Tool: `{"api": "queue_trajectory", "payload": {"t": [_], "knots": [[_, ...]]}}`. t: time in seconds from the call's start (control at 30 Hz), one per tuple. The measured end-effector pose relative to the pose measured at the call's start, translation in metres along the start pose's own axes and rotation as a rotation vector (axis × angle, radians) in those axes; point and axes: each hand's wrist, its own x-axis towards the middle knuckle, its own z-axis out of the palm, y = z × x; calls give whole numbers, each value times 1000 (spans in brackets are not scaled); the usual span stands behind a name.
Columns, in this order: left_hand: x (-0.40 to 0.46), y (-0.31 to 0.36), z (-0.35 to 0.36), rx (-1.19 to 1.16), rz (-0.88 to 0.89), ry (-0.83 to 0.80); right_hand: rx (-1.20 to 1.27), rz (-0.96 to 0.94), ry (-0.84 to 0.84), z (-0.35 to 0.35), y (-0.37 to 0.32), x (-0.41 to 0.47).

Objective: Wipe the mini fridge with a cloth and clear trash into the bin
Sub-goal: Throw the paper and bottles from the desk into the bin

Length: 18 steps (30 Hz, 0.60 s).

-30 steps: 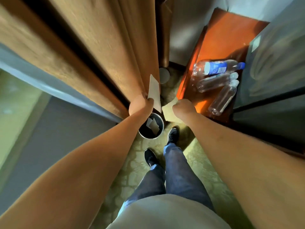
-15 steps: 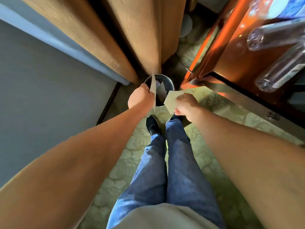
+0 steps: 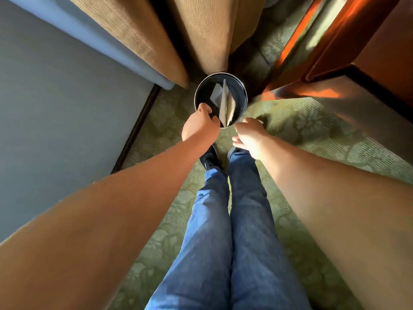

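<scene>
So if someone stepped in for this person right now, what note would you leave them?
Left hand: at the near rim of the bin, fingers curled, holding no paper.
Right hand: open and empty, just short of the bin.
Paper scraps: standing inside the bin, on the carpet by the curtain.
Done: these scraps are binned.
Left: fridge and cloth are out of view, so wiping is unconfirmed.

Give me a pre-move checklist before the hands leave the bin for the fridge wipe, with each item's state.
1. Paper scraps inside bin: ok.
2. Bin upright on the carpet: ok.
3. Right hand free, fingers loose: ok.
4. Left hand free: cannot tell, fingertips hidden at the rim.
5. Cloth ready: not ok, none in view.
6. Fridge trash all cleared: cannot tell, its top is out of view.
</scene>
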Motion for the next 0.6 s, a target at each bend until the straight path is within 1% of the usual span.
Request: {"api": "queue_trajectory", "payload": {"t": [0.03,0.17,0.23,0.33,0.4,0.47,0.53,0.6], "knots": [[-2,0,0,-3,-6,-12,-17,-8,9,-1,2,0],[-14,7,-7,-18,-4,-42,103,45,21,-6,5,-12],[-22,18,-16,-18,10,-37,125,25,12,-11,0,-22],[-35,43,-33,1,35,-28,62,-70,24,-24,-13,-43],[-47,64,-47,6,71,-21,98,-118,24,-34,-23,-68],[-60,87,-59,11,129,-10,73,-167,63,-46,-29,-90],[-77,110,-69,11,164,0,-3,-232,100,-60,-37,-117],[-95,132,-77,-8,199,-7,-4,-289,131,-75,-41,-145]]}}
